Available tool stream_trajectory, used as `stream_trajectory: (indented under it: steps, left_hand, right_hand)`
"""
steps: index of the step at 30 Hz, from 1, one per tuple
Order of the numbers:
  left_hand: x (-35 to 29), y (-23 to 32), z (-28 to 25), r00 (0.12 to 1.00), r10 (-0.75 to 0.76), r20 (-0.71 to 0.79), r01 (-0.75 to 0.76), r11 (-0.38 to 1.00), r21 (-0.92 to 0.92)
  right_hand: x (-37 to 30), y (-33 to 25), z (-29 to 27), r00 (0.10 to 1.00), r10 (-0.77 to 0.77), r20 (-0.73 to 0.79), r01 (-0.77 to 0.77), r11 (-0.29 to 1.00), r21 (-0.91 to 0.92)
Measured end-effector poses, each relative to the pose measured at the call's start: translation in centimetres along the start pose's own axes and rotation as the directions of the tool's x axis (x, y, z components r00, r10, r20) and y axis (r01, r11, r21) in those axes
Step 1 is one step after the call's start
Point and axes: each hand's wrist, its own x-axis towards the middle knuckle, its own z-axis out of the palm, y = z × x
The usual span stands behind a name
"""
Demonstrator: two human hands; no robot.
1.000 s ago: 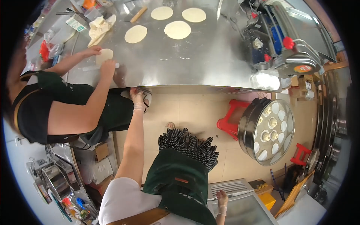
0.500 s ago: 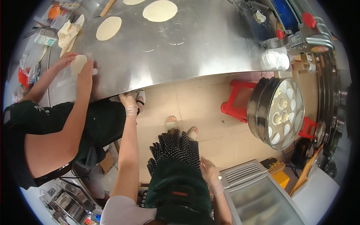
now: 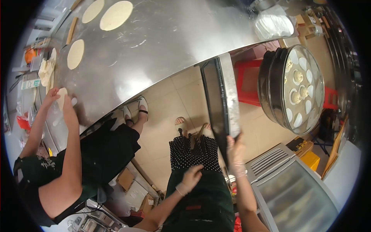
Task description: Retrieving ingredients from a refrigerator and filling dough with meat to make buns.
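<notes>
Below the metal table's edge, a steel cabinet door (image 3: pixel 232 104) with a black seal stands swung out toward me. My right hand (image 3: pixel 236 154), in a clear glove, grips the near end of that door, thumb and fingers at its edge. My left hand (image 3: pixel 192 177), also in a clear glove, hovers before my dark green apron (image 3: pixel 199 193), its fingers loosely bent and nothing visible in them. The cabinet's inside is hidden from here.
Flat dough rounds (image 3: pixel 116 15) and a rolling pin (image 3: pixel 71 31) lie on the steel table (image 3: pixel 154 42). At left a co-worker's hands (image 3: pixel 63 101) hold a dough piece. Stacked steamers (image 3: pixel 293 89) stand by a red stool (image 3: pixel 247 85); a glass-lidded freezer (image 3: pixel 295 193) is at lower right.
The door has swung out from under the table, and my right hand has come onto it. My left hand has drawn back from the table edge to my apron. The view has turned right.
</notes>
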Motion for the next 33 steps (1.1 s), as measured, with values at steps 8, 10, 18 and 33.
stream_trajectory:
  steps: [8, 10, 18, 33]
  left_hand:
    - [24.7, -9.1, -13.5, 0.848, -0.295, -0.441, 0.101, 0.906, -0.411]
    - [31.6, -7.1, -15.6, 0.789, -0.385, -0.479, 0.141, 0.873, -0.468]
    - [53.2, -13.0, -22.8, 0.793, -0.441, -0.419, -0.266, 0.369, -0.891]
    - [58.6, -16.9, -26.4, 0.568, -0.657, -0.495, -0.204, 0.471, -0.858]
  right_hand:
    - [8.3, 3.7, -8.5, 0.943, -0.319, -0.099, 0.274, 0.909, -0.315]
    - [8.8, 4.2, -9.4, 0.946, -0.315, -0.078, 0.275, 0.906, -0.321]
    - [9.3, 4.7, -9.5, 0.933, -0.353, -0.067, 0.309, 0.884, -0.351]
    - [9.3, 4.4, -10.3, 0.970, -0.244, -0.005, 0.226, 0.906, -0.357]
